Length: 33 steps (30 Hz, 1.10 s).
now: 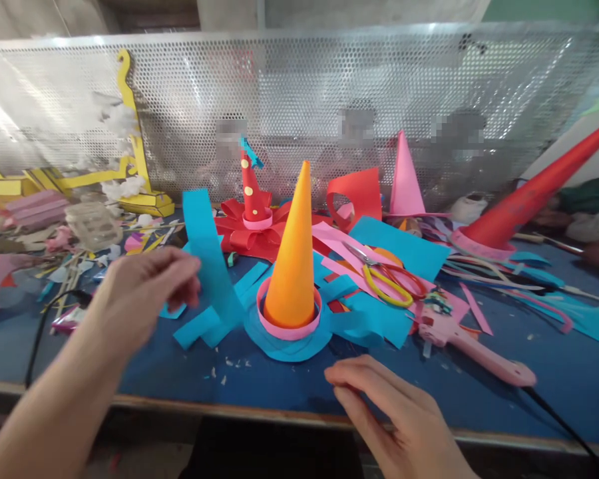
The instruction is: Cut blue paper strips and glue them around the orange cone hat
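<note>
An orange paper cone (pixel 294 266) stands upright inside a pink paper ring (pixel 289 332) on a round blue paper base (pixel 279 350). Blue strips fan out around that base. One blue strip (pixel 207 246) rises at its left. My left hand (pixel 162 286) is beside this strip, its fingers curled closed; whether anything is pinched in them is hidden. Just in front of the base, at the right, my right hand (pixel 389 406) hovers near the table edge. Its thumb and forefinger are slightly apart with nothing visible between them.
Right of the cone lie yellow-and-red-handled scissors (pixel 387 286) and a pink glue gun (pixel 474 346) with a cord. Behind stand a dotted red cone (pixel 250 193), a pink cone (pixel 406 179) and a perforated metal screen (pixel 289 86). A large red cone (pixel 524 199) leans at right. Scraps litter the left.
</note>
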Motion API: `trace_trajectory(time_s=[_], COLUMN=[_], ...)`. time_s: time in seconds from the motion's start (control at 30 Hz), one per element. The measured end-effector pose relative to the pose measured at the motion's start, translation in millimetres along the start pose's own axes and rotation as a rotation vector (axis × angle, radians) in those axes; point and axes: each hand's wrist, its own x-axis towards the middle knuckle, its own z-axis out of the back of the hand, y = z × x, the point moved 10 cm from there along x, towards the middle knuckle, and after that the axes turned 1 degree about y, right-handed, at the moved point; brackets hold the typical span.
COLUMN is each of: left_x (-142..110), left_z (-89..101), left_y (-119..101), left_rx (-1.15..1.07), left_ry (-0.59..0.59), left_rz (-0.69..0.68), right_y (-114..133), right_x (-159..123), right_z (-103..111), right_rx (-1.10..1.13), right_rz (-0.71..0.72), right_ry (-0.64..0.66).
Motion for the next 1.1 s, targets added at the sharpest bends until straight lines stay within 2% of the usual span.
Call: trace_trajectory(time_s=[0.03, 0.13, 0.17, 0.23, 0.3, 0.33, 0.4, 0.47, 0.53, 0.57, 0.63, 0.77, 1.0, 1.1], left_x=[-21.9, -93.8, -112.8, -134.7, -145.4, -145.7, -134.8, -120.7, -121.0, -124.7, -130.4, -133.2, -137.2, -139.3], left_z=[-25.1, -121.9, -147.0, -177.9, -192.7, -193.6, -183.2, -159.0, -137.3, -133.7, -140.7, -158.2, -164.4, -168.6], left_y=[1.4, 13.1, 14.2, 15.2, 15.6, 14.2, 2.5, -23.1, -45.8, -51.5, -53.2, -45.7, -46.6, -44.9], left_rx=[-0.099, -0.242, -0.295, -0.368, -0.371, -0.326, -0.174, -0.03, 0.081, 0.142, 0.287, 0.462, 0.549, 0.577], left_ry=[0.106, 0.551, 0.651, 0.734, 0.801, 0.814, 0.742, 0.507, 0.25, 0.166, 0.107, 0.113, 0.097, 0.1], left_rz=[0.06, 0.307, 0.357, 0.405, 0.411, 0.364, 0.119, -0.262, -0.602, -0.723, -0.86, -0.893, -0.86, -0.834], right_y=[-3.2, -17.1, -21.8, -31.6, -40.3, -44.0, -48.9, -50.1, -47.9, -46.5, -44.1, -44.7, -44.9, -38.5], right_x=[-2.1, -12.7, -16.8, -23.9, -28.4, -29.6, -29.8, -27.7, -24.9, -24.1, -24.0, -26.8, -24.1, -25.3], right_z=[-1.7, -12.0, -14.8, -18.7, -20.2, -20.3, -18.2, -13.1, -7.1, -4.7, -0.2, 4.1, -4.8, -0.9], right_rx=[0.017, 0.095, 0.126, 0.172, 0.19, 0.19, 0.175, 0.137, 0.08, 0.053, 0.007, -0.022, -0.004, -0.058], right_rz=[-0.057, -0.242, -0.291, -0.376, -0.44, -0.467, -0.503, -0.515, -0.507, -0.505, -0.511, -0.545, -0.528, -0.485], right_ry=[0.005, 0.036, 0.037, 0.044, 0.075, 0.103, 0.161, 0.197, 0.21, 0.213, 0.204, 0.181, 0.197, 0.199])
